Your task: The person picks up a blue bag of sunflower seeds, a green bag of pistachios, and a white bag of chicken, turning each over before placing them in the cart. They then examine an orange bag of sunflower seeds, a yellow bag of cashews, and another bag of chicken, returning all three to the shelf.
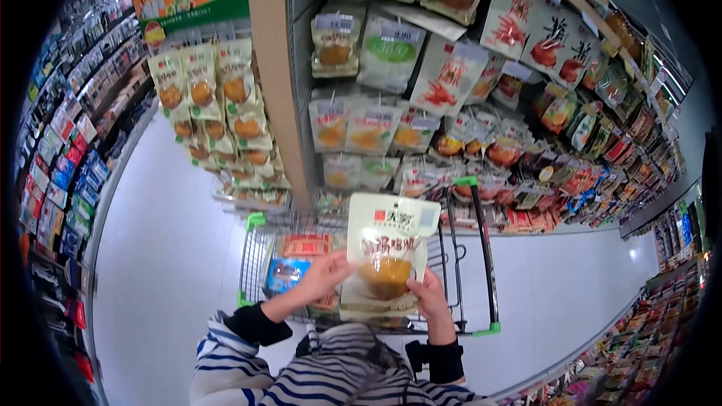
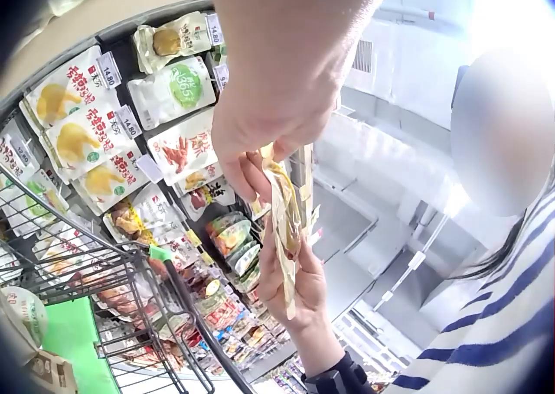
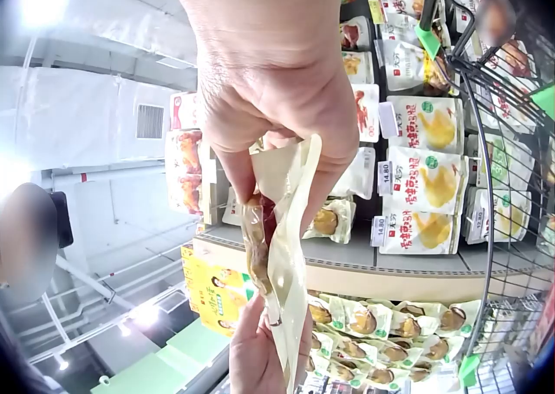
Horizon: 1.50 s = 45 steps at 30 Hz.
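Observation:
A cream snack pouch (image 1: 385, 244) with red characters and a clear window showing brown meat is held up over the shopping cart. My left hand (image 1: 323, 274) pinches its left edge. On the opposite side my right hand (image 1: 430, 297) grips the lower right edge, thumb on the front. Seen edge-on in the left wrist view, the pouch (image 2: 284, 229) stands between both hands. In the right wrist view the right-hand fingers (image 3: 234, 170) are curled on the upper end of the pouch (image 3: 290, 264), and the left hand (image 3: 250, 346) is at the far end.
The wire cart (image 1: 492, 278) with green corners contains a blue package (image 1: 286, 274) and a red package (image 1: 304, 244). Ahead, a shelf has hanging pouches (image 1: 391, 53) and price tags. More pouches (image 1: 203, 94) hang left of a wooden post (image 1: 278, 75). Pale aisle floor (image 1: 158, 240) lies around the cart.

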Available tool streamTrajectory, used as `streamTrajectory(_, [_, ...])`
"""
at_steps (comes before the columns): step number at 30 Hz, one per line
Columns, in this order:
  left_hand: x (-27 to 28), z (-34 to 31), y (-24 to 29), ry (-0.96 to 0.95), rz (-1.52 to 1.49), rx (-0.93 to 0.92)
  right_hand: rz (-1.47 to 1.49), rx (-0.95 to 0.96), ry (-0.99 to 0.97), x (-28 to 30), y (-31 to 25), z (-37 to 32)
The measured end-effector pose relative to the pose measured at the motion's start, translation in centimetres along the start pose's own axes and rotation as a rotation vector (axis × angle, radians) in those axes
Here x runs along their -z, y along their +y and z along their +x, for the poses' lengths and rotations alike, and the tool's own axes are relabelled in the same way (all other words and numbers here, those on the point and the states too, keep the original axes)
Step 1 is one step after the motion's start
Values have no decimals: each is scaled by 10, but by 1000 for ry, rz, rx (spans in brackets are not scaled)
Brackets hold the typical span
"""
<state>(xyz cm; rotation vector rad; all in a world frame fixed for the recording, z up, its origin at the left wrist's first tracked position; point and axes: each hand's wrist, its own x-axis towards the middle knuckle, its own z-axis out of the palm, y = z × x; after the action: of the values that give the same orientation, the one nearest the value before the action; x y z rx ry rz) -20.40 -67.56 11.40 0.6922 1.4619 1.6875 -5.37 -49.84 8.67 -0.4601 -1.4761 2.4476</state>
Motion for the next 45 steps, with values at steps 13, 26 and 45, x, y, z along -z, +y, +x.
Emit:
streamTrajectory(13, [10, 0, -13, -52, 46, -27, 69, 12, -52, -2, 0, -1])
streamTrajectory(26, [17, 0, -2, 68, -9, -122, -66, 49, -58, -12, -1, 11])
streamTrajectory(45, [36, -10, 7, 123, 32, -139, -111, 161, 29, -40, 14, 28])
